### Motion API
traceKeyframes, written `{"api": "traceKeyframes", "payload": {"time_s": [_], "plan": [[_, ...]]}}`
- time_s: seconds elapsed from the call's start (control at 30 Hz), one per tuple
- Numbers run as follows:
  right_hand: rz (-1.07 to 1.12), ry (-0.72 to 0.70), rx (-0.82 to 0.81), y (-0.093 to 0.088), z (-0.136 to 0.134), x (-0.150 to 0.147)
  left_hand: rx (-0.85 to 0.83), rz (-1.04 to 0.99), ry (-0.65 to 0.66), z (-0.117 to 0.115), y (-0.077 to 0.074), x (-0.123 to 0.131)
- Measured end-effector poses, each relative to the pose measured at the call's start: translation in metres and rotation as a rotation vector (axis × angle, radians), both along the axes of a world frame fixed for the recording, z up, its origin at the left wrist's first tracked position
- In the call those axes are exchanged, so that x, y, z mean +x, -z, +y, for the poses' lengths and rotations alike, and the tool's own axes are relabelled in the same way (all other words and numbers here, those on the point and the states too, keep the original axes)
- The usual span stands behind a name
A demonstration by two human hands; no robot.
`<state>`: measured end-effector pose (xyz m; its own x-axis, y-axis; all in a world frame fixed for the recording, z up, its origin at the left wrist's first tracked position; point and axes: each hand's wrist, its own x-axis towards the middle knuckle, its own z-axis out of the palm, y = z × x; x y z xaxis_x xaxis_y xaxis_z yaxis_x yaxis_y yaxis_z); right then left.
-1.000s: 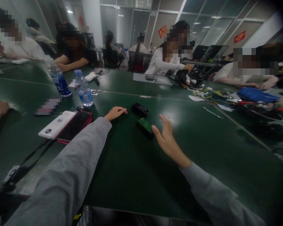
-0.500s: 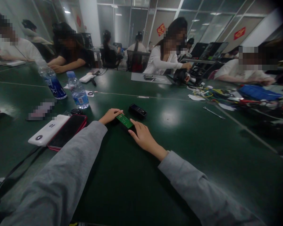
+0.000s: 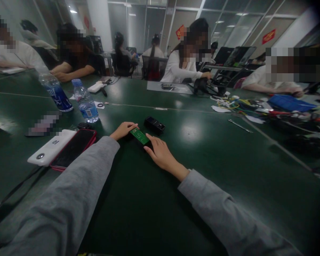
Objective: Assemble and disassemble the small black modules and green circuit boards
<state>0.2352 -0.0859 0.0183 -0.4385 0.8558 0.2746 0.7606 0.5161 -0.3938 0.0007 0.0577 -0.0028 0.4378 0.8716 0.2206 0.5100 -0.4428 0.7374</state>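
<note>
A green circuit board (image 3: pixel 139 136) sits in a dark casing low over the table, or resting on it; I cannot tell which. My left hand (image 3: pixel 124 130) grips its far left end, thumb along the top edge and the other fingers mostly hidden. At the near right end, my right hand (image 3: pixel 160 151) is closed on it, thumb at the near side and fingers along the far side. Just beyond the board lies a black device shell (image 3: pixel 154 124) with several openings, touched by neither hand.
Left of my arms lie a red-cased phone (image 3: pixel 73 149), a white power bank (image 3: pixel 52 147), another phone (image 3: pixel 44 124) and two bottles, one a small water bottle (image 3: pixel 85 103). On the right are a wrench (image 3: pixel 240 126) and tangled cables (image 3: pixel 240 105). Several people sit around the green table (image 3: pixel 138 213).
My view has shifted slightly, so the scene sits a little further left. Both hands keep the same hold on the circuit board.
</note>
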Motion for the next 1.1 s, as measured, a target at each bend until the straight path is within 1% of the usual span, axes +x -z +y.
{"api": "traceKeyframes", "payload": {"time_s": [0.27, 0.4, 0.63, 1.1], "plan": [[0.005, -0.01, -0.009, 0.0027, 0.003, 0.0014, -0.005, -0.035, -0.002, -0.0052, -0.0023, 0.0], [-0.017, -0.014, 0.019, 0.0032, 0.0038, -0.0001, -0.009, -0.041, -0.019, -0.0069, -0.0036, -0.0004], [-0.034, -0.017, 0.032, 0.004, 0.003, -0.002, -0.009, -0.03, -0.048, -0.0076, -0.002, -0.0002], [-0.04, -0.005, 0.026, 0.0019, 0.0017, -0.0019, 0.005, -0.042, -0.01, -0.0057, -0.0002, -0.0013]]}}
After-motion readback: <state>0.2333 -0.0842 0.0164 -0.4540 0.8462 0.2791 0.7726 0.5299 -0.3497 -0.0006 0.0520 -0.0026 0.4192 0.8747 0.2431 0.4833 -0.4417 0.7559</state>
